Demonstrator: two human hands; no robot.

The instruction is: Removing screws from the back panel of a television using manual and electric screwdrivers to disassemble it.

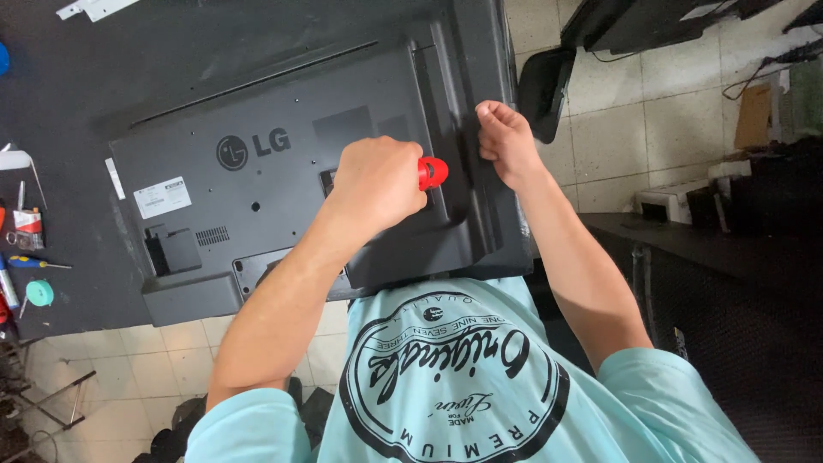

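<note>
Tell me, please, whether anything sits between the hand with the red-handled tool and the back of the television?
Nothing visible does. The left hand is closed on the red-handled tool directly over the dark back panel of the television; the tool's tip is hidden by the hand. The right hand grips the panel's edge beside it.

The left hand (377,180) covers all of the red-handled tool (432,172) but its end, so its tip is hidden. The television back panel (283,197) lies partly under both arms. Small tools (26,266) on the worktop (60,86) are cut off at the left edge.
</note>
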